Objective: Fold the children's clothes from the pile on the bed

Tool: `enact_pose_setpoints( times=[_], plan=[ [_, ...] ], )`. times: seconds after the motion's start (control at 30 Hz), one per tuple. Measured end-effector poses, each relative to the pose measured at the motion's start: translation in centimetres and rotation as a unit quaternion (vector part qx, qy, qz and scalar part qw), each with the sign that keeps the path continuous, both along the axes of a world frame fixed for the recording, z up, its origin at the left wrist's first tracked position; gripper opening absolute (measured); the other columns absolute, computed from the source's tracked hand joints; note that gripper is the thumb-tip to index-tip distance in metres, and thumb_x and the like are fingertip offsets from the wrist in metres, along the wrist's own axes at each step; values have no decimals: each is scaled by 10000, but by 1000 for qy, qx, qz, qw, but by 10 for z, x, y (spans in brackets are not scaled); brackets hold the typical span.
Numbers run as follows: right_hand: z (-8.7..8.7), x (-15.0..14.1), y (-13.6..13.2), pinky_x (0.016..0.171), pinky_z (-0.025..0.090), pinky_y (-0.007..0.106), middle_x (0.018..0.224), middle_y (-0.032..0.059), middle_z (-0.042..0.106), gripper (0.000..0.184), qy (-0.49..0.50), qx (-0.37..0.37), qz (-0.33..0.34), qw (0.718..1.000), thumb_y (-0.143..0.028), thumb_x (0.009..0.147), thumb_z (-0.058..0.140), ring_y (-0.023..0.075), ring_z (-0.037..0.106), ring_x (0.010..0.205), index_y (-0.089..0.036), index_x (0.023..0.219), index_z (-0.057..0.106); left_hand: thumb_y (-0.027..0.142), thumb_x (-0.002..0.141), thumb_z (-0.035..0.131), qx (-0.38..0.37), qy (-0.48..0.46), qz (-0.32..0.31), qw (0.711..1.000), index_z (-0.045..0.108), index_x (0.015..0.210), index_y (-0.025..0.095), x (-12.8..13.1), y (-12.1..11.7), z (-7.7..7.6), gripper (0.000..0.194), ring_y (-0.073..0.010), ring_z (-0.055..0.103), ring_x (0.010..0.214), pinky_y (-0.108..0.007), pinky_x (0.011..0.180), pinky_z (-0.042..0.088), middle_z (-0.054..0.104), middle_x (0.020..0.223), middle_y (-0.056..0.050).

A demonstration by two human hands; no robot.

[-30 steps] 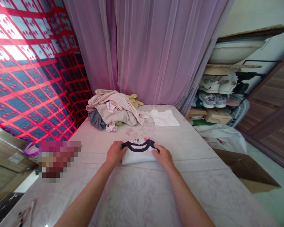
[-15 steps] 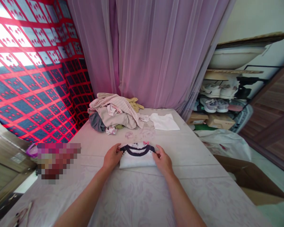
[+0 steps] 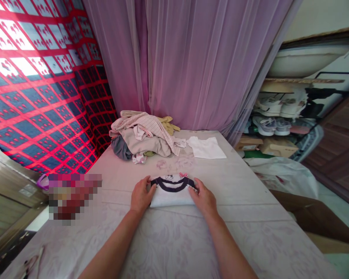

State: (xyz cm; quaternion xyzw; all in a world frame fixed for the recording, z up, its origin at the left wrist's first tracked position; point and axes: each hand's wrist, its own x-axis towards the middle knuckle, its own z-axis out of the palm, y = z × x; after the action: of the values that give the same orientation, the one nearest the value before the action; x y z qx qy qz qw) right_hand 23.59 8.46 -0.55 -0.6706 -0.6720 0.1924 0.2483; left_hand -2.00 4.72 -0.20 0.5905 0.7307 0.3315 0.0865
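Observation:
A small folded white shirt (image 3: 172, 190) with a dark collar band and a cartoon print lies on the pale patterned bed (image 3: 174, 240). My left hand (image 3: 141, 195) rests flat against its left edge, fingers stretched out. On the shirt's right edge lies my right hand (image 3: 204, 198), also flat with the fingers extended. Neither hand grips the cloth.
A heap of unfolded clothes (image 3: 142, 136) sits at the far end of the bed, with a folded white garment (image 3: 208, 147) to its right. Purple curtains (image 3: 197, 62) hang behind. A shoe rack (image 3: 282, 116) and a cardboard box (image 3: 317, 221) stand on the right.
Both hands stay at the shirt's sides, their fingers shifting slightly along its edges. The camera has drifted a little.

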Motion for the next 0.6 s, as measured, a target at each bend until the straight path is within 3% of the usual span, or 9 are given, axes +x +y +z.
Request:
enact_pose_setpoints(
  times=[0.2, 0.33, 0.47, 0.6],
  plan=[
    [5, -2, -1, 729, 451, 274, 1031, 40, 690, 496, 19, -20, 0, 1000, -426, 783, 539, 195, 642, 886, -253, 1247, 539, 334, 815, 560, -10, 41, -41, 998, 619, 1027, 221, 2, -2, 7, 248, -215, 565, 1013, -352, 926, 434, 636, 1058, -57],
    [6, 4, 3, 663, 450, 258, 882, 23, 706, 308, 127, -44, 32, 990, -361, 766, 523, 179, 629, 772, -230, 1002, 670, 275, 807, 540, 3, -36, -49, 998, 625, 909, 227, -1, -3, 7, 141, -192, 567, 1030, -330, 931, 435, 628, 1067, -46],
    [25, 23, -1, 639, 450, 253, 806, 20, 694, 289, 281, -128, 132, 942, -364, 715, 571, 174, 608, 733, -166, 896, 680, 234, 779, 533, -7, -168, -108, 980, 581, 802, 213, -2, -17, 15, 57, -189, 541, 1118, -323, 964, 415, 614, 1174, -55],
    [53, 49, -13, 709, 454, 273, 804, 26, 697, 263, 319, -250, 274, 872, -380, 682, 661, 169, 613, 749, -164, 830, 691, 384, 823, 498, -127, -274, -266, 916, 567, 826, 202, -2, -37, 40, 194, -181, 619, 910, -294, 815, 473, 691, 927, -46]
  ],
)
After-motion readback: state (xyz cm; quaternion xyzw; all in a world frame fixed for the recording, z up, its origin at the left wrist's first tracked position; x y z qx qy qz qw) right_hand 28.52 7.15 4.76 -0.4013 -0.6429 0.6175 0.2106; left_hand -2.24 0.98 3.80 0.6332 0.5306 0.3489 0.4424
